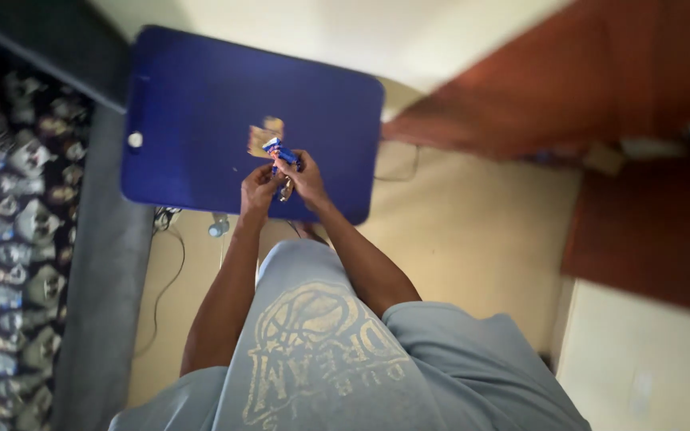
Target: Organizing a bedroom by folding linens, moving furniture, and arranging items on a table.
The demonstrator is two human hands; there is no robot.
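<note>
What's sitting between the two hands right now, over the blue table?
In the head view, a small blue and white wrapper is pinched between the left hand and the right hand, above the blue table. A tan piece sticks up behind it.

One blue desk [201,120] fills the upper middle of the frame. Two hands, left hand [259,190] and right hand [303,179], meet at its lower edge around one small blue wrapper [279,148]. One tan scrap [262,137] lies just above it.

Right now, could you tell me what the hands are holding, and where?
Both hands, left hand and right hand, pinch a small blue packet at its lower end.
</note>
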